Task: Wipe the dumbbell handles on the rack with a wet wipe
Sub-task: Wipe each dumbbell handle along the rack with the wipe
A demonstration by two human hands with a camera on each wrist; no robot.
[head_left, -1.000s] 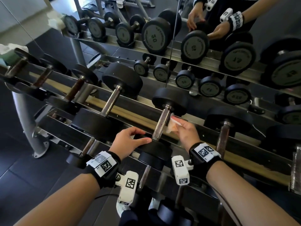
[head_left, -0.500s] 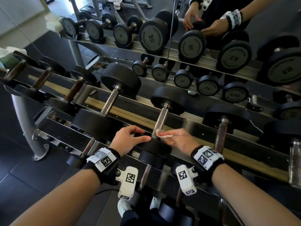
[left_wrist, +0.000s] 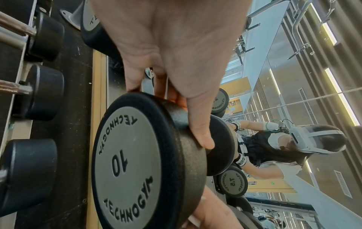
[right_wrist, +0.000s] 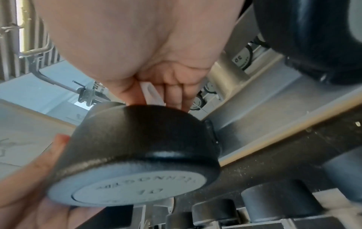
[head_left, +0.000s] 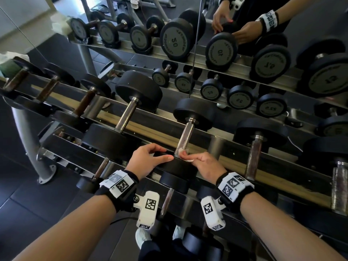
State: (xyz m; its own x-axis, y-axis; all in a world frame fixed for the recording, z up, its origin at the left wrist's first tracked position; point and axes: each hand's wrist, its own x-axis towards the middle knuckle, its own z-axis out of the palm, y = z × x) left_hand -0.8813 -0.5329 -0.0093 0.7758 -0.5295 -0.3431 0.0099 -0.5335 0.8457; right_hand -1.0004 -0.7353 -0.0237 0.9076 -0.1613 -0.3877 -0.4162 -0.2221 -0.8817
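**Wipe at the near end of the 10 handle**

Now both hands sit at the near head of the dumbbell marked 10 (the number shows in both wrist views). The left hand grips that head from its left side, fingers curled over the top edge and thumb stretched along the rim toward the handle. The right hand is just right of the thumb, fingers folded around a white wipe that is pressed against the handle's lower end, right where the bar meets the head. In the right wrist view the wipe shows as a white fold pinched between thumb and fingers, just above the head. The dumbbell lies across the rack, its far head beyond the hands, with neighbouring dumbbells to either side. A mirror past the rack reflects the hands.
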